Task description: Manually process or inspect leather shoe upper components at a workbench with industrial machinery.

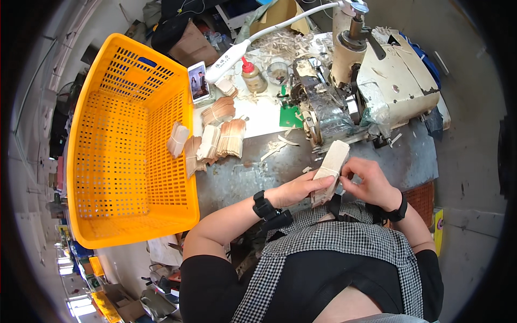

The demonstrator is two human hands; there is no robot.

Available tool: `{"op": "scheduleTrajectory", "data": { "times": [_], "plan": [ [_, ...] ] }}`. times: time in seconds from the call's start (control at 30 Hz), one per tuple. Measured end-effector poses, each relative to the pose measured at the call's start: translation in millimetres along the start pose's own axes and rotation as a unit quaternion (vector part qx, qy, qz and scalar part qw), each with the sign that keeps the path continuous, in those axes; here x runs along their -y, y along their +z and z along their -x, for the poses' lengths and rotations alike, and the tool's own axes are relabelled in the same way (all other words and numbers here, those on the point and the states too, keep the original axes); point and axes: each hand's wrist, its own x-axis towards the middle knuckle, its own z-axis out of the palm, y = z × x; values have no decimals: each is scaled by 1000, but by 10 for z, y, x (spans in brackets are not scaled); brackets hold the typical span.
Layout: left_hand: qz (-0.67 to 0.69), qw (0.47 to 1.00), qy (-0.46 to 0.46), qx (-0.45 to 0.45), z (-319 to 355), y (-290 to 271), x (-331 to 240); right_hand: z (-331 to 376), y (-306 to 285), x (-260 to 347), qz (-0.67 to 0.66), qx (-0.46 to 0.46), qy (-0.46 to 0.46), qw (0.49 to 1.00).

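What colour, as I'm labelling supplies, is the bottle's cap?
The cap is red, seen best in the head view.

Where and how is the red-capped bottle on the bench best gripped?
Probably around the bottle at its wide body, below the narrow red cap, from the person's side: it appears upright, with a round container close on its right and the white lamp head leftward.

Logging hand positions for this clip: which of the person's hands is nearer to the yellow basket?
Left. The left hand holds the pale bundle, right of the yellow basket; the right hand is farther right, beside the bundle.
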Motion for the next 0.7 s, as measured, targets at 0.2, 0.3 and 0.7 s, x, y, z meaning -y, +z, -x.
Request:
{"op": "scheduleTrajectory", "data": {
  "times": [0.2, 0.3, 0.7],
  "plan": [
    [1, 1000, -10, 7, -47, -32, 11, 39, -18, -46, 25, 0, -11, 1000],
    [13, 1000, -25, 11, -55, -33, 12, 48, -33, -21, 43, 11, -27, 999],
    [32, 999, -14, 37, -35, -46, -64, 118, -31, 33, -71, -56, -16, 996]
  ]
}}
